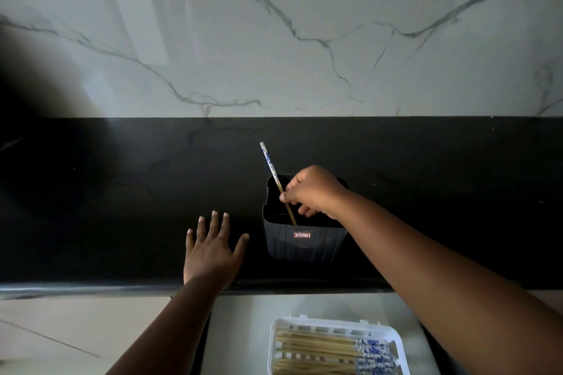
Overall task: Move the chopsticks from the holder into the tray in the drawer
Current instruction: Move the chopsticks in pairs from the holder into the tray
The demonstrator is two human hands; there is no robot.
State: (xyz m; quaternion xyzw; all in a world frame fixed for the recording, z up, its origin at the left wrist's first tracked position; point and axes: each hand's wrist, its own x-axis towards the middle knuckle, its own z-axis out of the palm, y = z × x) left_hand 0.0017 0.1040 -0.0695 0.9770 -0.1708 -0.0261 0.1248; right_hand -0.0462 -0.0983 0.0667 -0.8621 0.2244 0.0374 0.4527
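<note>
right hand (310, 189) grip: pinching chopstick (275, 179) in holder (304, 243) | left hand (213, 250): flat, fingers spread on counter (122, 207)

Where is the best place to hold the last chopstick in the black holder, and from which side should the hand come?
Pinch the chopstick at mid-shaft, just above the holder rim, coming from above on its right, as the right hand does. It leans up and to the left, its lower end deep inside the holder, so only the upper shaft is free to grip.
</note>
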